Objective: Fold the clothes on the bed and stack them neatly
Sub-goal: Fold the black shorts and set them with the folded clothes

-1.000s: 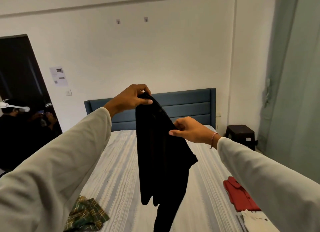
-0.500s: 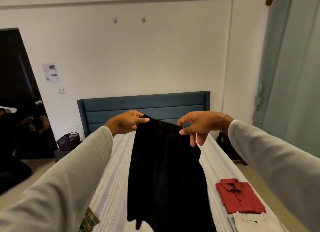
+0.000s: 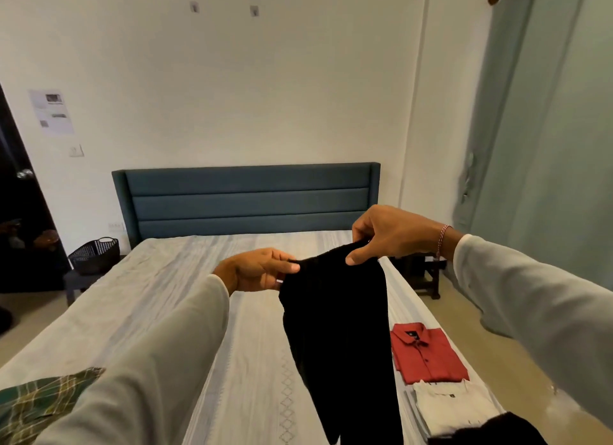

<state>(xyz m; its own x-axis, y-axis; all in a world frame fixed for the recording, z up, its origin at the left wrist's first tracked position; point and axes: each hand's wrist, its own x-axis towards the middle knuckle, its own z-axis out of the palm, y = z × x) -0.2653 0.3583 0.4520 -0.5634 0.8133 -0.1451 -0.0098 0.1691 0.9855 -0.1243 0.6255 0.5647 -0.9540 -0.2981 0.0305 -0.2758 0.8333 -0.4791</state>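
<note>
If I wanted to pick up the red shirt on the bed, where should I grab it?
Probably by its two long side edges, one hand on each, coming down from above. The red shirt lies flat and already folded, collar toward the headboard. A white folded shirt sits right against its near edge, so the sides look easier to reach. Holding both sides should keep the folds in.
</note>
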